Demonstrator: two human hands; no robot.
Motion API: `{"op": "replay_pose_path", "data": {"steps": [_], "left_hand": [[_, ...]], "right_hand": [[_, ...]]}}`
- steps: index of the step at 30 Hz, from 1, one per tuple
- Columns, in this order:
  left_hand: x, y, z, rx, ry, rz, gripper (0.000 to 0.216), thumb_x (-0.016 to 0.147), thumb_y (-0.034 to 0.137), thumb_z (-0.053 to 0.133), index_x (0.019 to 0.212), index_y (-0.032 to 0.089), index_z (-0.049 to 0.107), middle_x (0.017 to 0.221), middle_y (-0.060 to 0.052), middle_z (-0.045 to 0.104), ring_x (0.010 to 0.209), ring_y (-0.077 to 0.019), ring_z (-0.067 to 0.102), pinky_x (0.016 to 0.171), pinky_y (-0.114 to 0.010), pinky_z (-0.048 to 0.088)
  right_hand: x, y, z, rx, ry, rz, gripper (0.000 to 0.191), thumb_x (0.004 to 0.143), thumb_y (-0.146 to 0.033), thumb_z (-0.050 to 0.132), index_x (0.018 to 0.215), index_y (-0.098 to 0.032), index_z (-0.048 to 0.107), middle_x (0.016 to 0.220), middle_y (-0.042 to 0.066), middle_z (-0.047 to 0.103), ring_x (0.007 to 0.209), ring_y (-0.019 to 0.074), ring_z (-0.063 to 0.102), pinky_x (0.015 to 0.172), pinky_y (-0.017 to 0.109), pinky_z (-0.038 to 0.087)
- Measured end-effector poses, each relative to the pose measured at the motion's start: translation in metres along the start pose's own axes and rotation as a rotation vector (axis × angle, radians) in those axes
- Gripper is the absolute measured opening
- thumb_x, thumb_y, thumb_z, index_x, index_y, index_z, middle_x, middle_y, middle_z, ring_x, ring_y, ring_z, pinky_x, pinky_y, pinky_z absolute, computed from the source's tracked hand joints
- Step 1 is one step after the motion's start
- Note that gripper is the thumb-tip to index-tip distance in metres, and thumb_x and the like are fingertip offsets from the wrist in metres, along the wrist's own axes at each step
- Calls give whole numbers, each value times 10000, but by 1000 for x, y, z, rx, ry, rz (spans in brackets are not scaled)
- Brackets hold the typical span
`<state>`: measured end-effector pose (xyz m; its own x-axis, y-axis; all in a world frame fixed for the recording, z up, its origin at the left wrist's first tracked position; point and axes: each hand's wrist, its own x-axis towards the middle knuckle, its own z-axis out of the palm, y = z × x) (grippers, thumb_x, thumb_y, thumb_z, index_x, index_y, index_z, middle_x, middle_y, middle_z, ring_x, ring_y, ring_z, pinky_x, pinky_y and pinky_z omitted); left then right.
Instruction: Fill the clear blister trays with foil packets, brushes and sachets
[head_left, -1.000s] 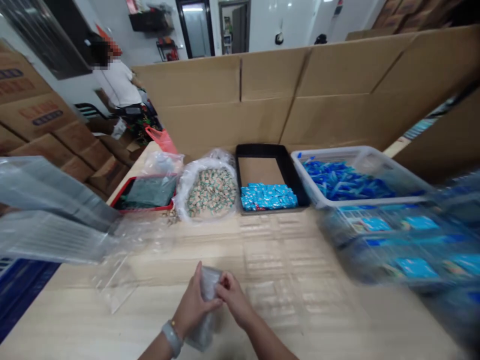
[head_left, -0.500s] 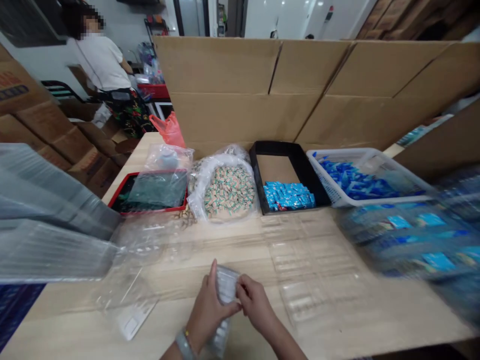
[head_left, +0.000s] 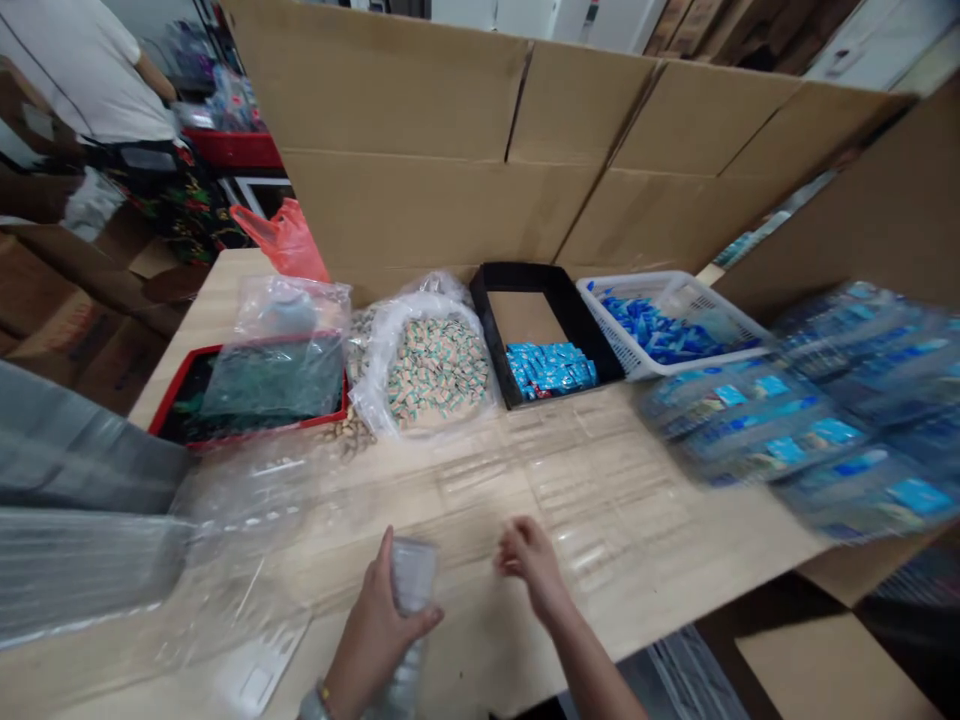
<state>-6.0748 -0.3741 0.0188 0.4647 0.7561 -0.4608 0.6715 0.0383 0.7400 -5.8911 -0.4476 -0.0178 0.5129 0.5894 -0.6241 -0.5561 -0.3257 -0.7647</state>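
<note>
My left hand (head_left: 382,625) is closed around a narrow stack of clear plastic trays (head_left: 414,575), held tilted above the front of the table. To its right, my right hand (head_left: 529,562) is apart from the stack, over the table. Its fingers look curled but are smeared by motion, so whether anything clear is between them does not show. Several clear compartment trays (head_left: 592,490) lie flat in rows just beyond and to the right of that hand.
Along the back stand a red tray (head_left: 174,388), a bag of small packets (head_left: 439,370), a black box (head_left: 495,355) with blue sachets and a white basket (head_left: 637,362). Filled clear packs (head_left: 780,430) are piled right. Grey plastic stacks (head_left: 82,560) stand left. A person (head_left: 82,75) is behind.
My right hand has come away from the stack of trays and now sits further right. The left hand still holds the stack. The view has turned right and down.
</note>
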Motion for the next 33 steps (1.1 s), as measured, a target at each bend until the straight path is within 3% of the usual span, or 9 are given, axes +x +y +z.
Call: {"op": "replay_pose_path", "data": {"steps": [4,10,15,19,22,24,27,29,33], "left_hand": [[6,-2,3,-9,-63,53,1008,531,385,660,1328,102,112,1250,-182,378,1146,-288,382,944,-420,324],[14,-18,9,-80,-48,132,1014,531,420,667,1322,99,119,1266,-179,363,1160,-281,374,965,-425,299],[4,-11,9,-58,-28,151,982,527,411,671,1320,129,165,1262,-158,380,1170,-286,366,972,-437,296],[-3,-5,-10,-55,110,63,922,563,419,640,1313,145,179,1296,-143,346,1184,-274,356,990,-418,286],[-6,-4,-24,-55,83,14,899,573,431,626,1306,141,192,1294,-144,357,1179,-274,366,989,-421,286],[-10,-5,-25,-60,28,27,895,569,431,627,1299,125,209,1302,-153,350,1189,-274,353,997,-420,273],[-21,-7,-13,-28,21,25,925,560,424,635,1310,122,185,1318,-155,327,1203,-276,331,1006,-428,253],[-29,-10,-1,5,8,58,941,547,413,649,1315,134,182,1313,-147,335,1203,-280,330,1005,-431,253],[-36,-14,18,-11,-86,79,975,521,376,677,1311,102,177,1291,-164,351,1183,-279,350,990,-408,277]], "right_hand": [[-39,23,34,102,-427,23,366,576,-392,691,687,-186,408,539,-69,486,431,57,445,414,165,333],[-28,28,44,224,-507,61,404,555,-438,694,646,-186,392,525,-72,476,435,62,445,422,178,369],[-53,18,31,-265,-310,-138,300,687,-435,572,625,-166,454,447,-74,437,292,65,417,254,142,249],[-68,25,-25,10,-99,-131,283,721,-446,539,686,-183,441,554,-60,509,337,66,477,294,158,347],[-53,34,-68,236,57,-96,343,640,-443,633,714,-187,416,710,-45,553,471,66,553,410,171,449],[-41,40,-79,233,121,-31,377,604,-451,659,705,-182,414,667,-42,543,506,82,570,454,188,472],[-43,50,-66,53,248,61,397,620,-522,607,687,-185,410,536,-55,489,420,104,537,380,209,439],[-57,56,-41,-34,150,40,394,632,-538,587,705,-192,412,494,-67,462,374,105,498,342,209,397],[-77,64,9,110,-348,-32,360,619,-426,661,680,-188,397,510,-65,459,428,62,439,413,173,349]]}}
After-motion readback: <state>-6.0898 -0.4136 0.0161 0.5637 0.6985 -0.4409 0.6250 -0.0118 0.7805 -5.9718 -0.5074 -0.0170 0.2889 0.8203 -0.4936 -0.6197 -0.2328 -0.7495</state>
